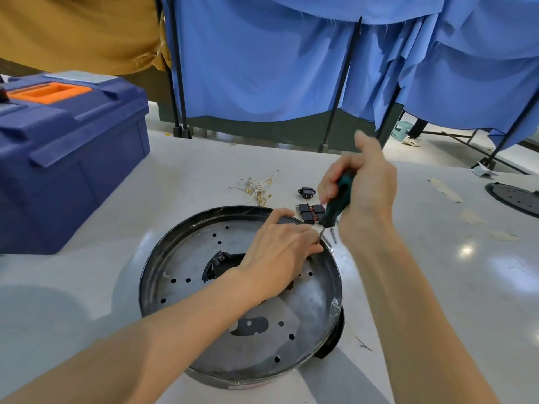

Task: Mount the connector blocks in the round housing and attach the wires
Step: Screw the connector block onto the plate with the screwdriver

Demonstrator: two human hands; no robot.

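On a white work table [437,287], a person's right hand [361,188] grips a green-and-black-handled screwdriver [338,199] in a closed fist. We see its thin shaft slanting down to the far rim of a round dark metal housing [204,287]. The left hand [277,255] rests inside that housing at the same rim, fingers bunched close round the shaft's tip — whether they pinch anything there, we cannot tell. The housing sits mid-table, its perforated floor facing up. Just beyond its rim lies a cluster of small black-and-red connector blocks [306,214], partly behind the screwdriver. A black power socket [304,193] and a loose bundle of pale wires with brass ends [256,188] lie further back — all on the table, outside the housing. Silver screws [333,236] lie beside the rim. A navy plastic toolbox with an orange handle [67,158] stands at left, and blue cloth [262,68] hangs behind.
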